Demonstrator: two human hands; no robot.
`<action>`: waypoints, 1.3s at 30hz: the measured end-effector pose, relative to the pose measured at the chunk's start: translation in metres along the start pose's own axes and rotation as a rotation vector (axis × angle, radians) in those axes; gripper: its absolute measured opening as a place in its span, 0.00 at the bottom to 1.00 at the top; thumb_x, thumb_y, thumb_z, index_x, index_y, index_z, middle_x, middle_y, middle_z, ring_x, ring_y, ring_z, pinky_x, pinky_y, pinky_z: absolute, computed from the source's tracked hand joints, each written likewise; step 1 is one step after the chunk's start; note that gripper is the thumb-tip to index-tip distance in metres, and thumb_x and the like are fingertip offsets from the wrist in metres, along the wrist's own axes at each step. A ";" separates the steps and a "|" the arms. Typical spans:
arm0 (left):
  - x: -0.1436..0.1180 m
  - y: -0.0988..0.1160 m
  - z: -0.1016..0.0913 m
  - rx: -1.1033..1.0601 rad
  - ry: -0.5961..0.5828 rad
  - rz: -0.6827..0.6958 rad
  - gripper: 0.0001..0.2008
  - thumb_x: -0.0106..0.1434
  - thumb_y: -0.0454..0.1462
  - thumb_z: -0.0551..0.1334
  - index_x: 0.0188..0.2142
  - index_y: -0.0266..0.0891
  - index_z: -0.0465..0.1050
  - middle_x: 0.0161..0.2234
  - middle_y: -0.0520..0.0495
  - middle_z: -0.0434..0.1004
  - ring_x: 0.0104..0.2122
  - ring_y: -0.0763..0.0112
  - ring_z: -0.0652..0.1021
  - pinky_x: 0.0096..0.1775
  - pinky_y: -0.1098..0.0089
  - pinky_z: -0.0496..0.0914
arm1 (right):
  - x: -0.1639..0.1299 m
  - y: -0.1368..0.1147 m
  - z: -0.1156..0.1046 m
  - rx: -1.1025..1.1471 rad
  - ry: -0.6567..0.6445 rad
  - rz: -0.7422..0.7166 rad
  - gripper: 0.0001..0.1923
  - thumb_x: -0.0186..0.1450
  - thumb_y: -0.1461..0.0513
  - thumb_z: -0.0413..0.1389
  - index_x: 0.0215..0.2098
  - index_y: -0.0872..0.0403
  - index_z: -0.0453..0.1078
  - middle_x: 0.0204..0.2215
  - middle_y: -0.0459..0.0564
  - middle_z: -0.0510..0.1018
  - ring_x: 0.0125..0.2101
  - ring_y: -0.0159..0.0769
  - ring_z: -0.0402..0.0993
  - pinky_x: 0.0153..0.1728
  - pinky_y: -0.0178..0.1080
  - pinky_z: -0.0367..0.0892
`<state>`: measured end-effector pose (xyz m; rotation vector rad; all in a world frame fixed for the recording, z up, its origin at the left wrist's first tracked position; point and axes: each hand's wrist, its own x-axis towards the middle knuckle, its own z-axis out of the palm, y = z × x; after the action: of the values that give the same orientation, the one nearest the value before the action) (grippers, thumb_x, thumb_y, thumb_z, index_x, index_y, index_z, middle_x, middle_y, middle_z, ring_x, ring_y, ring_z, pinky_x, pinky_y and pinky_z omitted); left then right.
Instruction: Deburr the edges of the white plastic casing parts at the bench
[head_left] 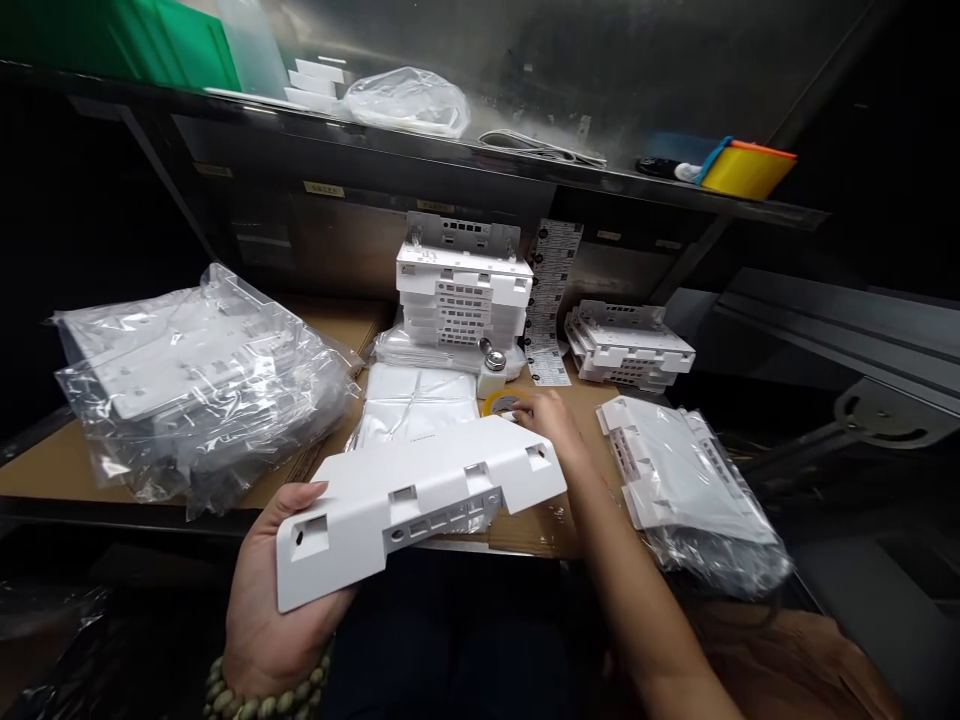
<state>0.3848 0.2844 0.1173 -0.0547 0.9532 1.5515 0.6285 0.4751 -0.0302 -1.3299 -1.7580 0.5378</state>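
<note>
The worktop [67, 465], a brown cardboard-covered surface, spreads ahead of both hands. On it, well to the left of the left hand, lies a big heap of white panels in clear plastic bags [195, 380]. To the right of the right hand, near the forearm, lies another bagged panel [690, 490], partly hanging over the worktop edge. Beyond the hands stands a tall stack of white housings [461, 295], with a lower stack [628, 345] beside it to the right and a strip of printed labels [551, 300] between the two.

The left hand [274, 590] holds a white plastic cover [420, 500] from below at its near left end, palm under it and thumb curled over the edge, so the cover hangs just above the worktop edge, tilted across toward the right hand. The cover looks light and stiff, a thin moulded shell with cut-outs and small clips; its smooth face may be slippery, so the edges and corners look like the safest places to grip, away from the clips.

The right hand [551, 420] reaches forward past the far right corner of the cover, fingers bent down onto a roll of yellow tape [504, 403]; whether it is pinching the roll or only touching it I cannot tell. Just beyond the roll stands a small white bottle with a metal cap [493, 370], and flat empty bags [420, 405] lie under the cover's far edge, close enough to crowd the reach.
</note>
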 end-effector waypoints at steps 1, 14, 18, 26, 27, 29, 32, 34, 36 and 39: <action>-0.001 0.001 0.001 0.008 0.009 0.015 0.30 0.65 0.26 0.51 0.67 0.27 0.57 0.33 0.36 0.86 0.31 0.48 0.86 0.36 0.49 0.83 | 0.010 0.000 0.007 -0.011 -0.023 0.017 0.10 0.68 0.57 0.63 0.33 0.55 0.78 0.32 0.49 0.83 0.40 0.40 0.80 0.48 0.49 0.74; -0.009 -0.011 0.000 0.036 0.134 0.291 0.35 0.52 0.26 0.55 0.61 0.38 0.71 0.33 0.43 0.87 0.31 0.53 0.87 0.33 0.58 0.83 | -0.049 -0.021 -0.025 0.259 0.337 0.199 0.16 0.64 0.52 0.65 0.41 0.55 0.73 0.37 0.54 0.84 0.37 0.41 0.82 0.39 0.42 0.77; -0.011 -0.025 -0.002 0.026 0.216 0.393 0.35 0.50 0.29 0.57 0.59 0.46 0.74 0.39 0.50 0.88 0.35 0.54 0.87 0.35 0.60 0.84 | -0.114 -0.075 -0.027 0.513 0.448 0.172 0.16 0.66 0.56 0.66 0.50 0.51 0.76 0.41 0.52 0.84 0.39 0.40 0.83 0.41 0.43 0.80; -0.009 -0.043 -0.022 0.127 0.099 0.450 0.34 0.51 0.34 0.63 0.60 0.51 0.73 0.47 0.50 0.86 0.49 0.41 0.83 0.40 0.51 0.84 | -0.152 -0.147 -0.007 0.482 0.330 -0.040 0.11 0.67 0.64 0.65 0.46 0.45 0.78 0.37 0.47 0.75 0.34 0.33 0.73 0.32 0.36 0.72; -0.010 -0.044 -0.023 0.126 0.102 0.449 0.34 0.51 0.34 0.63 0.60 0.50 0.73 0.48 0.49 0.85 0.49 0.41 0.83 0.41 0.51 0.84 | -0.150 -0.148 -0.005 0.485 0.334 -0.033 0.11 0.67 0.64 0.65 0.46 0.45 0.78 0.36 0.46 0.74 0.32 0.32 0.72 0.31 0.36 0.71; -0.011 -0.044 -0.023 0.139 0.105 0.443 0.36 0.49 0.33 0.63 0.60 0.50 0.73 0.49 0.48 0.85 0.50 0.39 0.82 0.42 0.49 0.83 | -0.148 -0.149 -0.002 0.487 0.334 -0.021 0.10 0.67 0.65 0.64 0.46 0.46 0.78 0.35 0.46 0.73 0.31 0.31 0.70 0.30 0.36 0.70; -0.011 -0.044 -0.024 0.157 0.110 0.429 0.39 0.46 0.32 0.63 0.61 0.48 0.72 0.49 0.47 0.85 0.49 0.39 0.82 0.42 0.47 0.83 | -0.148 -0.153 0.000 0.495 0.305 -0.044 0.10 0.67 0.65 0.65 0.45 0.47 0.79 0.34 0.46 0.74 0.31 0.31 0.71 0.31 0.35 0.71; -0.010 -0.043 -0.024 0.147 0.126 0.440 0.39 0.45 0.31 0.63 0.60 0.48 0.73 0.47 0.48 0.86 0.46 0.42 0.84 0.39 0.51 0.84 | -0.150 -0.157 0.000 0.535 0.278 -0.082 0.10 0.66 0.66 0.65 0.45 0.48 0.79 0.33 0.46 0.75 0.31 0.31 0.72 0.30 0.35 0.71; -0.009 -0.043 -0.022 0.126 0.151 0.459 0.37 0.46 0.31 0.62 0.58 0.47 0.74 0.44 0.47 0.86 0.42 0.45 0.85 0.34 0.57 0.84 | -0.152 -0.159 -0.002 0.582 0.254 -0.108 0.10 0.65 0.66 0.66 0.44 0.48 0.79 0.32 0.45 0.76 0.30 0.31 0.72 0.29 0.34 0.71; -0.008 -0.039 -0.012 0.061 0.205 0.434 0.32 0.49 0.33 0.61 0.56 0.44 0.76 0.41 0.44 0.87 0.36 0.48 0.86 0.28 0.59 0.83 | -0.155 -0.155 -0.009 0.591 0.283 -0.069 0.11 0.65 0.67 0.65 0.44 0.48 0.79 0.32 0.44 0.74 0.31 0.29 0.70 0.29 0.33 0.68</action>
<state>0.4134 0.2675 0.0930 0.0396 1.2319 1.9395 0.5604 0.2771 0.0341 -0.8740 -1.2714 0.7219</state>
